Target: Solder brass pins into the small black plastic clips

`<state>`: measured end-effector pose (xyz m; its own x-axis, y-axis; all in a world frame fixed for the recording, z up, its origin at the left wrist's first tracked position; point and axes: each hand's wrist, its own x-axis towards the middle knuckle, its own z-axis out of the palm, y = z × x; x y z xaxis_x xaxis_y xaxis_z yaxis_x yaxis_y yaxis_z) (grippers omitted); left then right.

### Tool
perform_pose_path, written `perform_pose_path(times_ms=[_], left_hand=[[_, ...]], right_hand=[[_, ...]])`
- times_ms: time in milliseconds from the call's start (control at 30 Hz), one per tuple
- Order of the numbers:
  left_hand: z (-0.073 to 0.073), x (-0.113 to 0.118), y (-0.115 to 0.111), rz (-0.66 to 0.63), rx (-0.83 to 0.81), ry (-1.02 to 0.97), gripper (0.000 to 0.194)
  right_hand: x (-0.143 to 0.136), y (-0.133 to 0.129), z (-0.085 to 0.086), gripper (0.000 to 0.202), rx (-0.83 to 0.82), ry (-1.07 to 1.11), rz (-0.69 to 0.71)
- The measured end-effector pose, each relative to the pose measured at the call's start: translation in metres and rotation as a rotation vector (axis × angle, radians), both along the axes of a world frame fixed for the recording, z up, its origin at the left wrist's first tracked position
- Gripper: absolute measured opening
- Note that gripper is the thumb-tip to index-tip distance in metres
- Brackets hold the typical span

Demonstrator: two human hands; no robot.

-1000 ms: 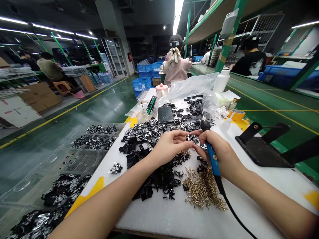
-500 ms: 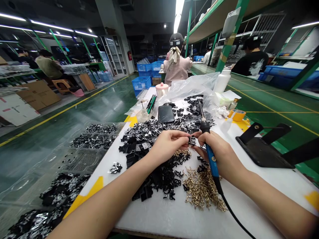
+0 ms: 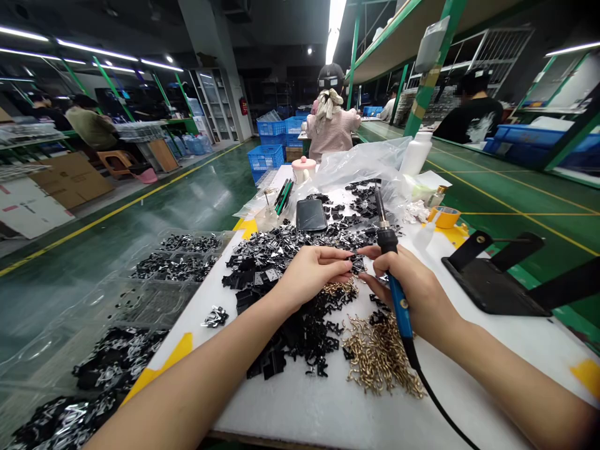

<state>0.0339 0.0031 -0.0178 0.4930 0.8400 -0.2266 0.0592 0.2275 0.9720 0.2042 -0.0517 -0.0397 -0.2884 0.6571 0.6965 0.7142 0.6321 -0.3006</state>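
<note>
A blue-handled soldering iron is gripped in my right hand, its metal tip pointing up and away. Its black cable runs down to the lower right. My left hand pinches a small black part between thumb and fingers. The fingertips of my right hand are close to that part's other side; whether they touch it I cannot tell. Below my hands lie a heap of small black parts and a pile of brass-coloured bent pins. More black and silvery parts spread beyond my left hand.
A phone lies behind the heap. A black metal stand and an orange tape roll are on the right. Clear trays of parts line the left. Farther back are a pink-lidded cup, a white bottle and a seated co-worker.
The small black part has turned slightly between my fingers, now showing a darker face. Both hands stay nearly in place, with the soldering iron still in the right one.
</note>
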Motion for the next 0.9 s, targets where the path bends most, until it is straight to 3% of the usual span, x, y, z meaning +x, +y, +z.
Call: perform_pose_path(times_ms=[467, 900], left_hand=[[0.005, 0.0015, -0.0025, 0.036, 0.102, 0.047, 0.019], [0.0037, -0.0024, 0.0, -0.014, 0.141, 0.088, 0.022]], right_hand=[[0.0019, 0.0013, 0.0001, 0.018, 0.02, 0.012, 0.008], [0.0026, -0.0008, 0.0024, 0.015, -0.001, -0.01, 0.037]])
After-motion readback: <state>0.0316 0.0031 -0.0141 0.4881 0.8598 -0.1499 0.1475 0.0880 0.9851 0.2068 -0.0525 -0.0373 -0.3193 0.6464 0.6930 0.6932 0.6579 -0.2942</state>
